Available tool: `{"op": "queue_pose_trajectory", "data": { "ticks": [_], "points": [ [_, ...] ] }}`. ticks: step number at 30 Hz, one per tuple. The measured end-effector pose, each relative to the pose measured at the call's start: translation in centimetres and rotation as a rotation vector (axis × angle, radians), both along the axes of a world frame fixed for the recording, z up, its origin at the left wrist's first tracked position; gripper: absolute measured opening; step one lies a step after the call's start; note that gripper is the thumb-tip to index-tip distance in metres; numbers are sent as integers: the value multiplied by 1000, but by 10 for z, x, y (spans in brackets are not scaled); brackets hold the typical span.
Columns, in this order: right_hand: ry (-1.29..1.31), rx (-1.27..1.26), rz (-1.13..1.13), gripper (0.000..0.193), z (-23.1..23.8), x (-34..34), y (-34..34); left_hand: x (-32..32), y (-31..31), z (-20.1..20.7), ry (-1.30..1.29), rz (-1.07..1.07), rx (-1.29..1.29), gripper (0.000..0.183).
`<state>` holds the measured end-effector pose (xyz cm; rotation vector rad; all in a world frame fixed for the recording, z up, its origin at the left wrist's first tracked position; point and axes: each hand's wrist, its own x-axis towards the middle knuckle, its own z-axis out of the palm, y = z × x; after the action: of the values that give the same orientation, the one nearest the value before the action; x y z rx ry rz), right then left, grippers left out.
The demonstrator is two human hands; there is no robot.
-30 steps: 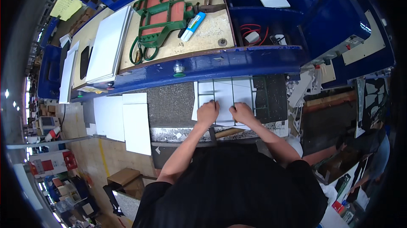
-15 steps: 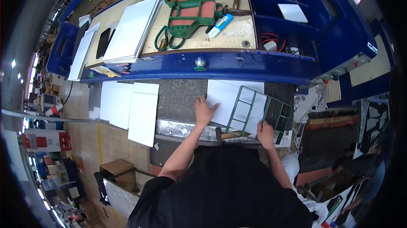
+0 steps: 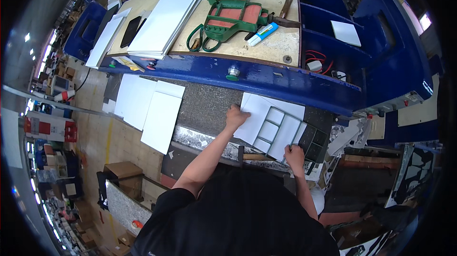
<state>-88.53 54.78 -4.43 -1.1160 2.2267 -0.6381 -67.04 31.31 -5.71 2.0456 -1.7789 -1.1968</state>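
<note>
Gripping the near side of the green frame (image 3: 277, 134), the fingers of the right hand (image 3: 294, 156) are curled closed on a bar close to the near edge of the dark surface (image 3: 209, 99), toward its right end. The left hand (image 3: 236, 117) is half open, its thumb spread over the left margin of the white sheets (image 3: 252, 115) and its fingers at their side; whether it pinches them or only presses cannot be told. The frame lies askew over those sheets, and its right part reaches past them toward the surface's right end; whether its near side is lifted is not clear. The likeliest trouble is slipping: if the right hand drags the frame while its bars bear on the paper, the top sheet could shift, crease or fan out, since only the left hand seems to steady it. The bars look thin, and should their undersides be sharp, fingers curled round them could be nicked. A pull too far toward the person could tip the frame over the near edge, and a swing rightward could catch the pale offcuts (image 3: 354, 134) heaped beyond the right end.
</note>
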Motion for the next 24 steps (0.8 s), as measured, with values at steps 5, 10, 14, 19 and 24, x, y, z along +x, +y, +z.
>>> {"op": "queue_pose_trajectory", "data": {
  "ticks": [5,10,14,19,24],
  "points": [
    [-110,-21,-14,37,0,-3,6,4,9,20,146,63,10,56],
    [-77,-190,-31,34,-15,-4,10,47,11,19,328,61,30,45],
    [-48,-166,-51,34,-8,5,0,139,-27,73,233,23,33,43],
    [111,-127,8,34,4,43,-45,286,-67,98,381,224,16,51],
    [315,7,41,33,4,76,-79,351,-83,45,245,172,-167,46]
  ]
}}
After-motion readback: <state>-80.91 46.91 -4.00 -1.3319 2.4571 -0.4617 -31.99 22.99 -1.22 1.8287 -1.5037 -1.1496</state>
